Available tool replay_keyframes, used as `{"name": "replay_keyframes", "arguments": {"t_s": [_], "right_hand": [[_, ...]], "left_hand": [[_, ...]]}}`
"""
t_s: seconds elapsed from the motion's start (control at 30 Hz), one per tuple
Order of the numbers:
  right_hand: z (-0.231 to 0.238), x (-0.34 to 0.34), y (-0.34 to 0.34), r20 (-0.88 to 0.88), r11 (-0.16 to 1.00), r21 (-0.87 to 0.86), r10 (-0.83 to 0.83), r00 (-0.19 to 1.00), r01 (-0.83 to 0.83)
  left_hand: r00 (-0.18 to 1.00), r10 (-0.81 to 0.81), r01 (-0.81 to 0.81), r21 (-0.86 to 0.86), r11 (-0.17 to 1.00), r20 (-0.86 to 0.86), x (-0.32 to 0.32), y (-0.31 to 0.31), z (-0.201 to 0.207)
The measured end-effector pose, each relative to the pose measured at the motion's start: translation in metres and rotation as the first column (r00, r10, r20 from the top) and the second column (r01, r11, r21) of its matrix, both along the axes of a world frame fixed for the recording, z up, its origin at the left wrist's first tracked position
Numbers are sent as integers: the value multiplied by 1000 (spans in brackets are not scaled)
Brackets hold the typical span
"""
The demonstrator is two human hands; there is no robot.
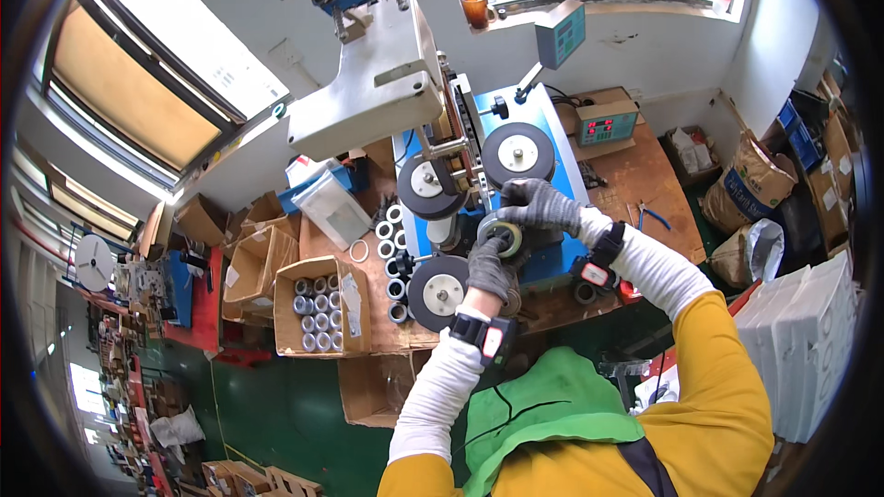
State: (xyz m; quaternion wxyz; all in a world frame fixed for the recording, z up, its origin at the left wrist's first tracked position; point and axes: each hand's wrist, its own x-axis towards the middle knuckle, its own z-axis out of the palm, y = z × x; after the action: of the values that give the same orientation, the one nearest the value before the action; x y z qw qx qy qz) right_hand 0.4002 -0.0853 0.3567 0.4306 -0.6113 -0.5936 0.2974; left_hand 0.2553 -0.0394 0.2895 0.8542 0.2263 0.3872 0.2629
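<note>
My left hand, in a grey knitted glove, has its fingers closed on a pale ring-shaped part in front of the machine. Just above it is my right hand, gloved in darker grey with its fingers curled; whatever lies in them is hidden. Beside my right hand sits a dark wheel with a pale hub. A second such wheel stands farther left, and a third wheel lies to the left of my left wrist. The white machine head rises beyond them.
Similar rings stand along the machine's left side. A cardboard box of ring parts is at the left, near a white plastic bin. Blue-handled pliers and a control box with red digits are on the right side.
</note>
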Motion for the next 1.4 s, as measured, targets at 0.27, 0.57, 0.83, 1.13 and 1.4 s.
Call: {"name": "replay_keyframes", "arguments": {"t_s": [0.27,0.57,0.83,1.13,1.4], "right_hand": [[-21,-9,16,-559,967,-220,-15,829,-131],[-131,-73,-87,102,743,-661,-44,994,101],[-324,-143,-295,-73,130,-985,-909,411,114],[-200,-245,-333,-165,91,-920,-972,-167,380],[-194,-308,-328,30,42,-925,-983,183,377]], "left_hand": [[996,-28,39,122,992,-86,-26,-75,-19],[718,-424,630,257,733,-553,-140,-168,-175],[250,-507,965,254,63,-825,-272,-73,-216],[262,-78,903,216,371,-962,-343,144,-234],[549,-401,711,158,685,-733,-284,110,-294]]}}
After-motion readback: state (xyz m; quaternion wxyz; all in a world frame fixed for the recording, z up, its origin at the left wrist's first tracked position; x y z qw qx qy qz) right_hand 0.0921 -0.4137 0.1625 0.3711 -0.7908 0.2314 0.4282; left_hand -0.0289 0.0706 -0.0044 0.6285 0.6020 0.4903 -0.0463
